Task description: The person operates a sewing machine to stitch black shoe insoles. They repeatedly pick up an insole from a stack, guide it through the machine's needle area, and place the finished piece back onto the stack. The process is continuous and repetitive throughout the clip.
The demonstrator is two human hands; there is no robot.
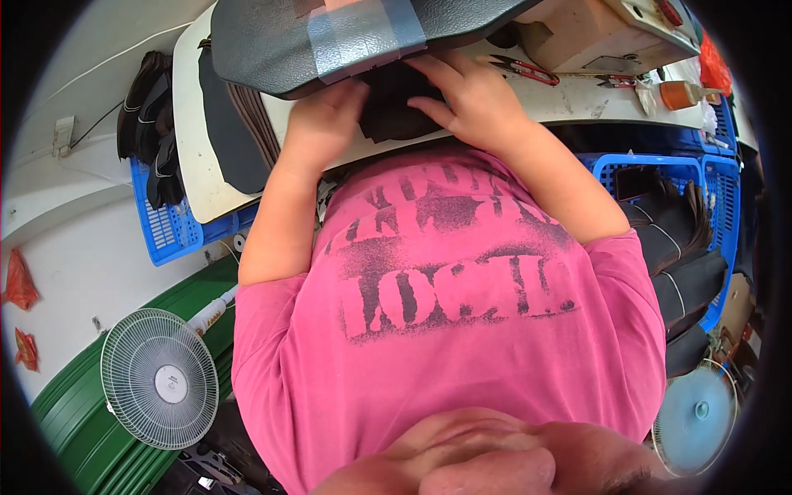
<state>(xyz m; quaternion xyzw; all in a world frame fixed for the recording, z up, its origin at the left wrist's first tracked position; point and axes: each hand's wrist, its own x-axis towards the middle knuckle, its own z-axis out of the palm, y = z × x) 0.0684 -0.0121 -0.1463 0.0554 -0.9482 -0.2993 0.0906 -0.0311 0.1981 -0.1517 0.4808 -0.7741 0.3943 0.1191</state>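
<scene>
My left hand [323, 122] and my right hand [466, 97] both rest on a dark piece of material [396, 111] lying on the white worktable [198, 157]. The left hand presses on its left edge, the right hand lies over its top right with fingers bent. Above them a large dark grey padded cover [272, 41] with a strip of grey tape [363, 37] overhangs the piece. My pink printed shirt [454, 313] fills the lower middle of the view.
Red-handled scissors [524, 70] and an orange cylinder [678, 95] lie on the table's right. Blue crates [165, 223] hold stacked dark pieces on the left and right [685, 239]. A white fan [159, 379] stands lower left, another fan [695, 412] lower right.
</scene>
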